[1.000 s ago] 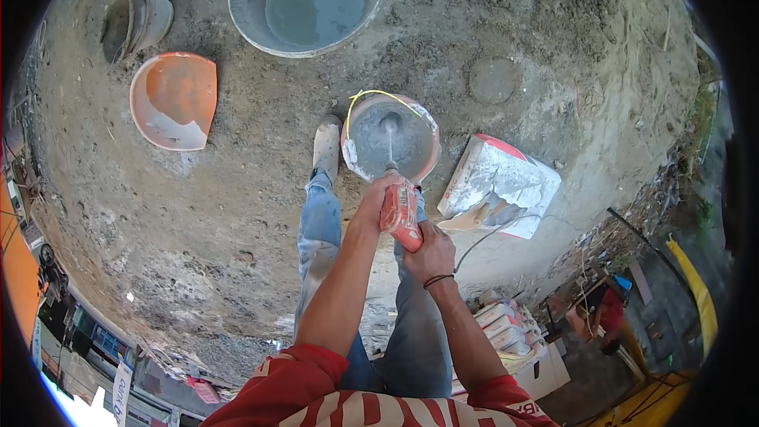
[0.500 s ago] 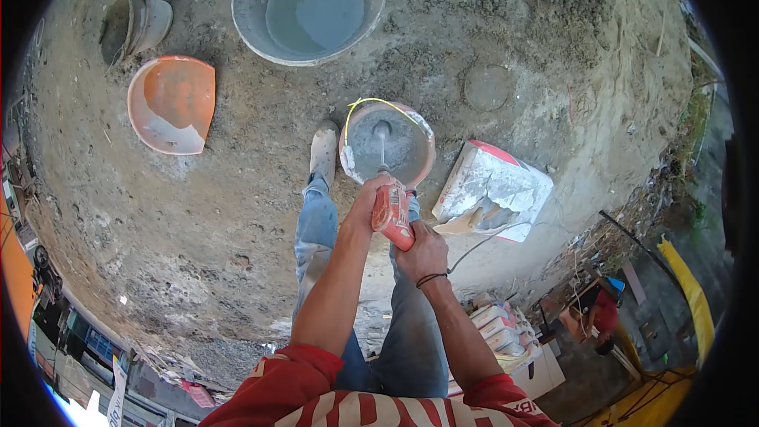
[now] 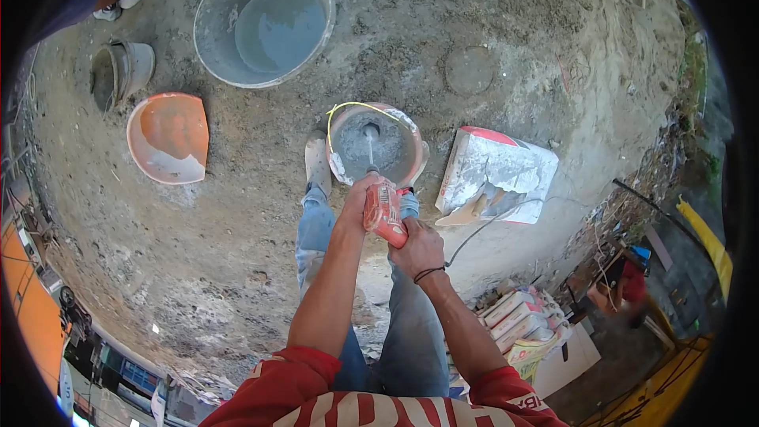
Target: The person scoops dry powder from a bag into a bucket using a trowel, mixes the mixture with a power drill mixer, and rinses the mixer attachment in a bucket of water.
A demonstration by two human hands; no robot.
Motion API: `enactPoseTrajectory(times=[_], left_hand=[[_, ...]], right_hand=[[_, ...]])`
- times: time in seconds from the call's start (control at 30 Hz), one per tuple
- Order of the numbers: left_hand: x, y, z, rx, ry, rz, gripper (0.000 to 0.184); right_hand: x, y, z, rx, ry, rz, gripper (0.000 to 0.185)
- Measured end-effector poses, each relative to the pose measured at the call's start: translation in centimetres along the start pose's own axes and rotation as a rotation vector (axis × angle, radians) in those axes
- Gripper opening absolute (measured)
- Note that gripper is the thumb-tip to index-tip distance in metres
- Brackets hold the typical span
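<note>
A red power drill [image 3: 383, 212] with a mixing shaft [image 3: 371, 144] is held between both hands. My left hand [image 3: 360, 196] grips the front of its body, and my right hand [image 3: 419, 248] is wrapped round the rear handle, with a cord trailing off to the right. The shaft reaches down into wet grey mix [image 3: 387, 152] inside a bucket [image 3: 416, 142] with a yellow handle; its lower end is under the surface. The bucket stands on the ground between my feet. Beside it on the right lies a torn-open, dusty paper bag [image 3: 498, 174].
A large tub [image 3: 207, 39] of greyish water stands at the upper left. Left of me are a broken orange container [image 3: 168, 134] and a tipped grey bucket [image 3: 140, 69]. Stacked bags [image 3: 518, 320] lie at the lower right. Another person's shoes [image 3: 126, 0] show at the top left.
My view has turned slightly, so the tub sits further left and the other person's legs show more. Both hands still hold the drill in the bucket.
</note>
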State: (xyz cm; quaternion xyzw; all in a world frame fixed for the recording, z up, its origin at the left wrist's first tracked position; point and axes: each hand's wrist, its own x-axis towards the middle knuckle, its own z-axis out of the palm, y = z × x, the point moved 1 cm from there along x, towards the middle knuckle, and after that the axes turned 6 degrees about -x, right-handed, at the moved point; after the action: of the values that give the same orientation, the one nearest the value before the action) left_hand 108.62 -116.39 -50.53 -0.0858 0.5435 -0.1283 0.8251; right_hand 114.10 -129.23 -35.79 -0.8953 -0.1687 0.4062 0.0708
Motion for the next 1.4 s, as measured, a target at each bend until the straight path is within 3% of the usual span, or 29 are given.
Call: enactPoseTrajectory(times=[0.67,1.4], left_hand=[[0.0,-0.1,0.6,0.052,-0.058,-0.022,0.035],[-0.1,0.2,1.0,-0.002,0.021,0.01,0.032]], right_hand=[[-0.1,1.1,-0.3,0.062,0.018,0.007,0.031],[0.5,0.0,-1.2,0.047,0.001,0.023,0.028]])
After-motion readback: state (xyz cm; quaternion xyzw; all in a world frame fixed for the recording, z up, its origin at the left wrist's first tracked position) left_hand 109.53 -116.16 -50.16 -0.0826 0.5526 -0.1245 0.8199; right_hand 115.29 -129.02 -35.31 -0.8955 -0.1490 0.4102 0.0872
